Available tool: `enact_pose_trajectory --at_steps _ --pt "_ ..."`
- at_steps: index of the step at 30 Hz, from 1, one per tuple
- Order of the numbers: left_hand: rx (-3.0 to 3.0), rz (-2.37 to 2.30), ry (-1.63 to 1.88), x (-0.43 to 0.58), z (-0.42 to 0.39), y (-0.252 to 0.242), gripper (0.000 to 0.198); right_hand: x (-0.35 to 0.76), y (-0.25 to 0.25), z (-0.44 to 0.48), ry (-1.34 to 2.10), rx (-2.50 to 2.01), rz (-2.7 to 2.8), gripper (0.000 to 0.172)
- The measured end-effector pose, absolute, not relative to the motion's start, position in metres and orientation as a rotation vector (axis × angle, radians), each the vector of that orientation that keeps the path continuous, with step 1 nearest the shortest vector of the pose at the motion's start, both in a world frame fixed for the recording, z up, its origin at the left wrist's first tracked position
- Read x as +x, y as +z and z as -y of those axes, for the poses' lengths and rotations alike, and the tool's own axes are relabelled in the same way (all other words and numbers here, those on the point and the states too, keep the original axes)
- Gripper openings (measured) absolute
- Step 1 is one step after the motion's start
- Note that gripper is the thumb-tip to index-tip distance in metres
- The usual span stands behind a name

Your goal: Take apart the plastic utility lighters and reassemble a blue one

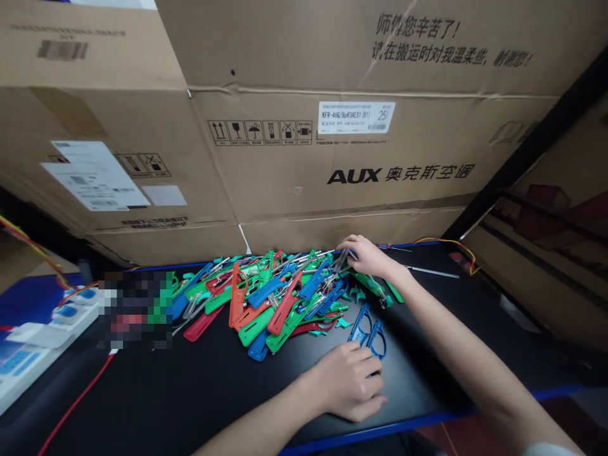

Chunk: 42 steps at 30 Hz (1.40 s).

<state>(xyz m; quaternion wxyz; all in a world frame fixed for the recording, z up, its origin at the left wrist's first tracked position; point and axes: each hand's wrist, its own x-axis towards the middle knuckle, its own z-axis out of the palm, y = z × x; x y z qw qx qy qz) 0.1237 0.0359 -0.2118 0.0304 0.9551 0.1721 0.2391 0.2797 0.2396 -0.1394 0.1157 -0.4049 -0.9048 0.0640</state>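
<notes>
A heap of red, green, blue and orange plastic handles, mixed with thin metal pieces, lies along the back of the black table. At the heap's right end, my right hand pinches a slim grey metal piece. My left hand rests near the front edge with its fingers curled; whatever is inside is hidden. Just beyond its knuckles are blue plastic pieces with finger loops, flat on the tabletop. Small green clips lie scattered below my right hand.
Tall cardboard walls off the back. A white power strip with plugs and a red cable is on the left. A thin metal rod lies to the right, by yellow and red wires. One patch at left is pixelated.
</notes>
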Motion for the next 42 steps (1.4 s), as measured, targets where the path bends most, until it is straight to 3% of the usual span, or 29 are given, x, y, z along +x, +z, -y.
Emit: enact_pose_trajectory --at_steps 3,5,11,16,23,27,32,37,42 --pt "2.947 -0.545 0.702 0.123 -0.036 -0.211 0.026 0.276 -0.128 -0.203 0.373 -1.055 2.543 0.019" --pt "2.945 -0.555 0.661 0.122 -0.036 -0.21 0.026 0.268 -0.128 -0.176 0.551 -0.925 2.646 0.015" --pt "2.93 -0.587 0.616 0.124 -0.035 -0.209 0.025 0.238 -0.153 -0.14 0.399 -0.985 2.794 0.022" --pt "2.928 -0.582 0.649 0.123 -0.036 -0.209 0.026 0.236 -0.161 -0.146 0.419 -0.986 2.722 0.015" --pt "2.828 -0.675 0.695 0.118 -0.04 -0.207 0.011 0.272 -0.148 -0.155 0.915 -0.697 2.335 0.021" --pt "2.766 -0.652 0.766 0.118 -0.042 -0.21 0.011 0.329 -0.153 -0.187 1.015 -0.882 1.983 0.035" --pt "2.757 -0.587 0.795 0.12 -0.039 -0.209 0.013 0.415 -0.186 -0.225 0.526 -1.488 1.714 0.048" --pt "2.699 -0.761 0.934 0.118 -0.04 -0.203 0.018 0.464 -0.207 -0.224 0.316 -1.669 1.725 0.035" --pt "2.662 -0.758 0.911 0.109 -0.044 -0.205 0.027 0.475 -0.217 -0.219 0.338 -1.729 1.893 0.025"
